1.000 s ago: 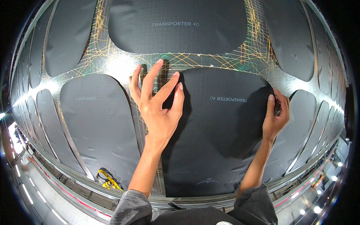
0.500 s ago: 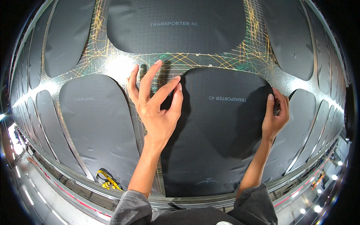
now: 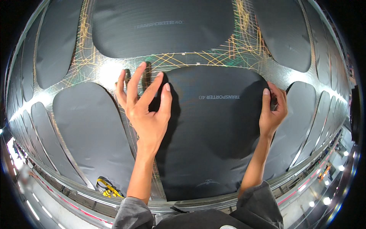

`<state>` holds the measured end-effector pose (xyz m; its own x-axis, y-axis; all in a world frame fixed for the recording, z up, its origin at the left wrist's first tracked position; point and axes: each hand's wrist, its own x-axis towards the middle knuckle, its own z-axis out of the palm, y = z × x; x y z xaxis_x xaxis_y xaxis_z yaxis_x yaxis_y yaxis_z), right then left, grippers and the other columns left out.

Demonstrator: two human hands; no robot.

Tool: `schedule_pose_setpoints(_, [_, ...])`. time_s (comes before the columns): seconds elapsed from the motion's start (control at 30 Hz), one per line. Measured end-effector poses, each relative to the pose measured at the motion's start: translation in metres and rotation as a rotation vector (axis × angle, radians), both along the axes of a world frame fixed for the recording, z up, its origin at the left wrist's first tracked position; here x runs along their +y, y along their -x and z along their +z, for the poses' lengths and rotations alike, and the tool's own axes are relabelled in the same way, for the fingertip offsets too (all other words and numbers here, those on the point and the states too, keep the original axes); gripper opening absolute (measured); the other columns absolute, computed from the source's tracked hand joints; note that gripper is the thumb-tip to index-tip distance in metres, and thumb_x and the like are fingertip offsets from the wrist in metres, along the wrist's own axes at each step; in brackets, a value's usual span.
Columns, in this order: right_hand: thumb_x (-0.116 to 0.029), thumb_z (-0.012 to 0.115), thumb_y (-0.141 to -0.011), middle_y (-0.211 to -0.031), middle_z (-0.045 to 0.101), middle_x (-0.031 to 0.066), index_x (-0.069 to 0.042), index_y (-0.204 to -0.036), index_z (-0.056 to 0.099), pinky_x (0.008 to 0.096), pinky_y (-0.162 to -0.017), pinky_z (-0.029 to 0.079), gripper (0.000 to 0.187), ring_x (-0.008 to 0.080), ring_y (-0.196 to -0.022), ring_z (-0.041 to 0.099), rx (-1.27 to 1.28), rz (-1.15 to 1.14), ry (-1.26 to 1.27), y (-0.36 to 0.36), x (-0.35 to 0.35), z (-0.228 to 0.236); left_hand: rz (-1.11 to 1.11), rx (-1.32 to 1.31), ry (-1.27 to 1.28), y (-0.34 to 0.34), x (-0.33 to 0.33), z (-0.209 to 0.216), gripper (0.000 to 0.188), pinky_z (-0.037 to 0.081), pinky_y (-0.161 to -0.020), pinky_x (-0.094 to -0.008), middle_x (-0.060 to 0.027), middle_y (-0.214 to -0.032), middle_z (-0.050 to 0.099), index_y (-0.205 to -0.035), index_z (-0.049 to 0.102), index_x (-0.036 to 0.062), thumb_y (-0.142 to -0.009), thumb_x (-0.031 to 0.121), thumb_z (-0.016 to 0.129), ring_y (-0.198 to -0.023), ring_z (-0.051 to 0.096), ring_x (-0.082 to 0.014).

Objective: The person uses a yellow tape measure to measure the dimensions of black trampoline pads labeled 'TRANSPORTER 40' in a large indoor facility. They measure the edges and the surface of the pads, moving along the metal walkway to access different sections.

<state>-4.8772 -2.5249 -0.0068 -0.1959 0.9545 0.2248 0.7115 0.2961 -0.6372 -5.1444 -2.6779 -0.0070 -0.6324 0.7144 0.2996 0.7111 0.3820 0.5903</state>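
A black fabric panel (image 3: pixel 213 129) with rounded far corners and pale lettering lies in front of me, its near end by the table edge. My left hand (image 3: pixel 146 103) pinches its far left corner between thumb and index finger, the other fingers spread above the table. At the far right corner, my right hand (image 3: pixel 273 108) holds the edge, thumb on top and fingers curled partly out of sight beneath. The corner under my left hand looks slightly raised. Shadows fall across the panel.
The long table (image 3: pixel 213 59) is covered with yellow and green lines. Similar dark panels lie around: one beyond (image 3: pixel 164 34), one at left (image 3: pixel 91 118), one at right (image 3: pixel 297 118). A yellow-and-black tape measure (image 3: pixel 108 187) sits near the metal table edge (image 3: pixel 198 206).
The whole view has shifted, so the table and panels appear farther left. Both hands keep their hold on the panel's far corners.
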Motion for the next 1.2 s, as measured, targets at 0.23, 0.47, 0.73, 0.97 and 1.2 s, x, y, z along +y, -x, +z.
schedule_pose_setpoints(0.23, [-0.009,0.072,-0.093,-0.096,0.070,0.0010,-0.010,-0.111,0.078,0.0276,-0.074,0.046,0.019,0.0116,-0.084,0.060,-0.004,0.002,-0.010,-0.0016,0.0011,-0.0003,0.014,-0.002,0.003,-0.0010,0.0003,0.0000,0.024,0.030,-0.118,-0.0536,-0.0036,-0.139,0.064,-0.106,0.083,0.0129,-0.082,0.012,0.079,-0.142,0.040,-0.0406])
schedule_pose_setpoints(0.47, [-0.006,0.073,-0.092,-0.093,0.068,0.0005,-0.009,-0.111,0.078,0.0275,-0.074,0.046,0.019,0.0108,-0.080,0.056,0.010,-0.001,-0.003,0.0007,0.0015,0.0023,0.020,-0.007,0.030,-0.0025,0.0012,0.0011,0.024,0.031,-0.118,-0.0536,-0.0025,-0.140,0.064,-0.107,0.083,0.0135,-0.083,0.013,0.079,-0.144,0.039,-0.0404])
schedule_pose_setpoints(0.73, [-0.004,0.073,-0.092,-0.091,0.067,0.0003,-0.007,-0.110,0.078,0.0276,-0.076,0.047,0.020,0.0108,-0.079,0.055,0.006,0.017,-0.030,0.0004,0.0024,0.0007,0.021,0.005,0.040,-0.0030,0.0015,0.0034,0.024,0.032,-0.119,-0.0519,-0.0021,-0.139,0.064,-0.107,0.083,0.0139,-0.084,0.013,0.079,-0.144,0.039,-0.0385])
schedule_pose_setpoints(0.97, [-0.003,0.073,-0.091,-0.091,0.068,0.0006,-0.007,-0.109,0.078,0.0280,-0.076,0.047,0.020,0.0112,-0.078,0.054,-0.005,0.013,-0.036,0.0014,0.0024,0.0026,0.011,0.029,0.040,-0.0025,0.0018,0.0009,0.024,0.032,-0.119,-0.0518,-0.0020,-0.137,0.065,-0.107,0.083,0.0135,-0.083,0.012,0.079,-0.143,0.041,-0.0383])
schedule_pose_setpoints(1.2, [-0.002,0.073,-0.090,-0.091,0.068,0.0007,-0.008,-0.109,0.078,0.0280,-0.075,0.047,0.020,0.0112,-0.077,0.054,0.014,0.025,-0.049,0.0018,0.0030,0.0021,0.017,0.019,0.036,-0.0034,0.0019,0.0013,0.024,0.032,-0.119,-0.0518,-0.0029,-0.138,0.065,-0.107,0.083,0.0137,-0.083,0.012,0.079,-0.143,0.041,-0.0381])
